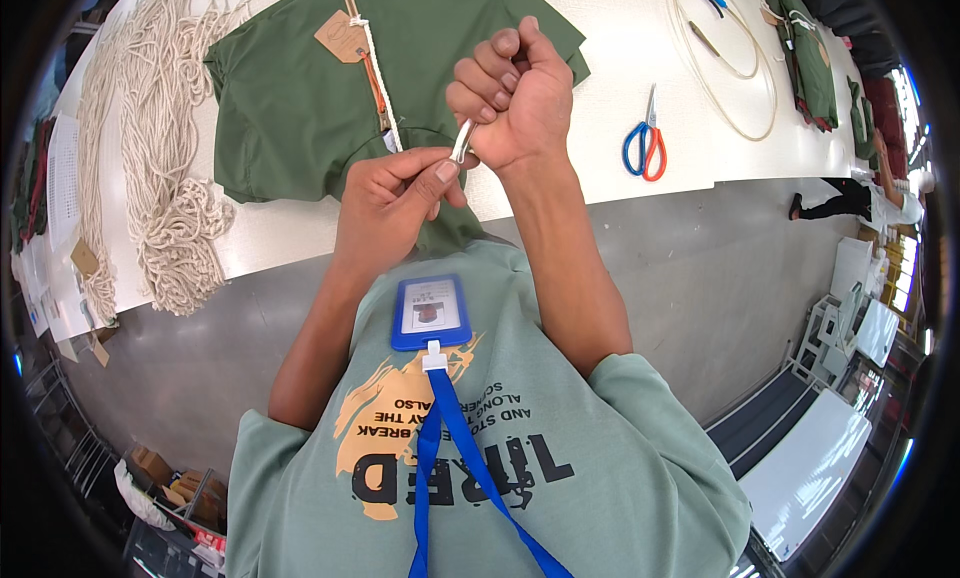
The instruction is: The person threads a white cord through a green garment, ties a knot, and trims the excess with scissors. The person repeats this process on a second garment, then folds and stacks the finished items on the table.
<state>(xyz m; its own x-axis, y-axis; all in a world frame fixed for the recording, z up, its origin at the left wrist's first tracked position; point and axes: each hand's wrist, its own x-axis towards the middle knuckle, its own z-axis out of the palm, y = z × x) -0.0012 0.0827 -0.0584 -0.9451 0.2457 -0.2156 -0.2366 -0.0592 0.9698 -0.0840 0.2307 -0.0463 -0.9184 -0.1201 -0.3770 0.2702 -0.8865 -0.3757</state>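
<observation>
Currently, your left hand (392, 200) has its fingers narrowed to a pinch, thumb and forefinger on the lower end of a slim, pale, glossy loop (463, 141). Your right hand (522, 96) is just above and to the right, its fingers curled into a loose fist at the loop's upper end; how much of the loop lies inside that fist is hidden, as is its exact material. The loop sits between your two hands, in front of the dark green garment (285, 108) spread over the near edge of the white worktop (620, 68). Down the garment's middle run a zip and a white braided cord (374, 58), with a brown cardboard hang tag (342, 38) beside them. To the left on the worktop: a heap of off-white rope (165, 148). To the right, apart from your hands: scissors (653, 135) with one blue and one orange handle, points facing away from you; beyond these, a coil of translucent tubing (768, 88), then another green garment (808, 63), bundled. A blue-framed badge (431, 313) hangs below your hands on a blue lanyard (428, 443).
</observation>
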